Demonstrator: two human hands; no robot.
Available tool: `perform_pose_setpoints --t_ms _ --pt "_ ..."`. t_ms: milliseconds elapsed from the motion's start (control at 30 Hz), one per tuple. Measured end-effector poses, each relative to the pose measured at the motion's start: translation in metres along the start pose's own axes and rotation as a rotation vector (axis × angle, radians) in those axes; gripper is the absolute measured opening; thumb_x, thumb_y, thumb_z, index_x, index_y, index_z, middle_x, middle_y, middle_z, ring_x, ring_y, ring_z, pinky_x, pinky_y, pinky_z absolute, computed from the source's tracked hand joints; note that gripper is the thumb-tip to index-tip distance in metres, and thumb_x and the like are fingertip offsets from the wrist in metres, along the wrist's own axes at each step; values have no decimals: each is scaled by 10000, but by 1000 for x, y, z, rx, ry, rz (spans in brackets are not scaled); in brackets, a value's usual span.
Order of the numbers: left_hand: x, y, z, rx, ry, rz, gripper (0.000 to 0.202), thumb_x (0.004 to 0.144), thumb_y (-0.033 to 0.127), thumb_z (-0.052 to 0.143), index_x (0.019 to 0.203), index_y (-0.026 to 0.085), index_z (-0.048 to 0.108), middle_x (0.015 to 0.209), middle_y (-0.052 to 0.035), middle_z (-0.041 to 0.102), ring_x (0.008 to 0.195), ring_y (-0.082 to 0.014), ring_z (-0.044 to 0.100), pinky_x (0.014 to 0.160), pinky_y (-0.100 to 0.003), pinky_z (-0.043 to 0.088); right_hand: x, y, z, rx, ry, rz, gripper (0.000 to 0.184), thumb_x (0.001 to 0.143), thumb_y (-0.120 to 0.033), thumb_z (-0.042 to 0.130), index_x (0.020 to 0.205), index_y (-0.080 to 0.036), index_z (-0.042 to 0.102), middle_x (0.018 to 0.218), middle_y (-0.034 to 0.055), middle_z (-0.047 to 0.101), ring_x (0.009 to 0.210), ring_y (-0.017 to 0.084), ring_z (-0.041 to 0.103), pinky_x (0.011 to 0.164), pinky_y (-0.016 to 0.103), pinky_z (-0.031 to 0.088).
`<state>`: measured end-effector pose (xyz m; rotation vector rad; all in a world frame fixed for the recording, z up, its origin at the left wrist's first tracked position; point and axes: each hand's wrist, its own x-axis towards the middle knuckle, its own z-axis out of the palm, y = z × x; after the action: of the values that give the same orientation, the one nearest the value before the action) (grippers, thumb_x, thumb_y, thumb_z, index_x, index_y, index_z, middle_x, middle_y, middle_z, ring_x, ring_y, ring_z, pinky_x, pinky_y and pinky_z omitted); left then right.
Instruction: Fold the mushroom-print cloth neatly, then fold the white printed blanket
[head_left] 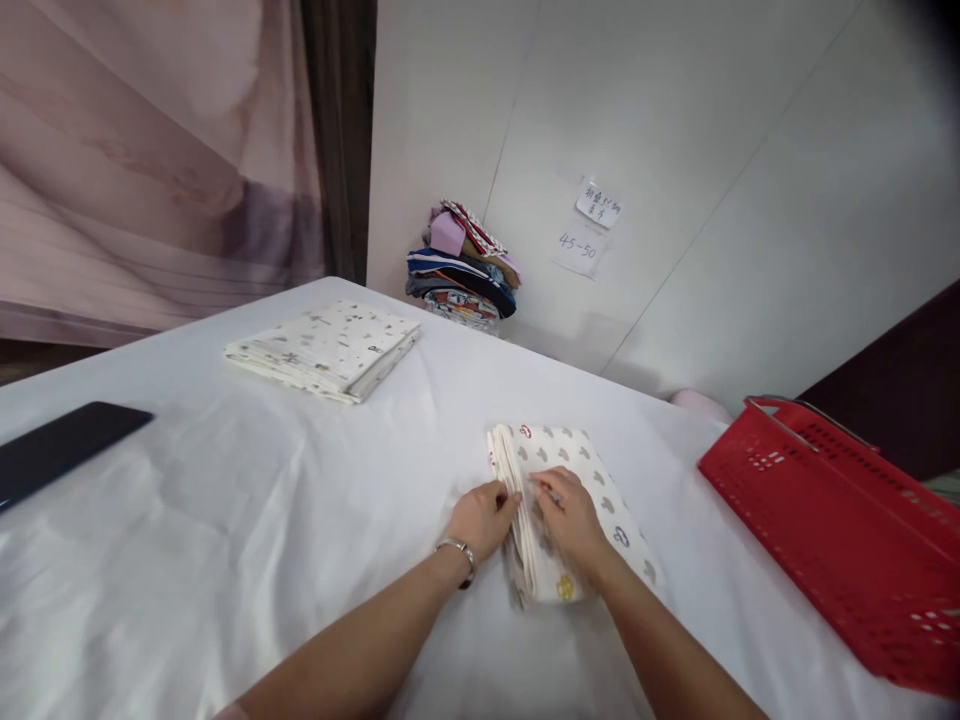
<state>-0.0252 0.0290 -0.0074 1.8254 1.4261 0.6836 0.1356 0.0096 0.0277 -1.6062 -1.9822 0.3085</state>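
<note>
Left hand point(480, 518) is pinching the layered edge of the nearer cloth point(604, 490), which is lying on the table point(315, 570); right hand point(574, 515) is resting narrow on top, can't tell if gripping. Uneven tugging could be sliding layers askew.

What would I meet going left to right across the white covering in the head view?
Dark flat object → far folded cloth → near folded cloth, at the hands → red basket.
</note>
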Motion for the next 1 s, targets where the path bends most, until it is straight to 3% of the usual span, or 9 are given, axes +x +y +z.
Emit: perform_pose_setpoints --t_ms 133,333,700,1000 --pt "1 -1 1 16 6 17 306 844 389 403 697 192 585 695 -31 629 632 -141 544 566 -234 309 -20 -18 -1 -64 -110 133 225 829 -366 451 940 -224 587 784 19 594 730 170 537 670 283 406" --pt "0 -3 1 -17 9 16 240 823 340 435 708 201 593 709 -19 628 656 -138 543 590 -231 320 -15 -24 7 -225 -144 208 191 778 -381 529 863 -216 576 714 1 588 669 163 522 599 259 335" --pt "1 -3 -1 -60 10 37 195 795 306 479 720 184 611 723 -19 637 668 -130 544 608 -224 348 -15 -22 3 19 -98 247 145 781 -256 472 803 -213 608 702 -26 628 652 133 552 604 227 360" --pt "2 -3 -2 -58 1 28 190 798 295 483 718 178 610 722 -25 638 677 -137 554 618 -234 359 -15 -30 8 -162 -135 236 142 748 -304 551 826 -196 600 654 -11 582 624 137 504 576 233 316"
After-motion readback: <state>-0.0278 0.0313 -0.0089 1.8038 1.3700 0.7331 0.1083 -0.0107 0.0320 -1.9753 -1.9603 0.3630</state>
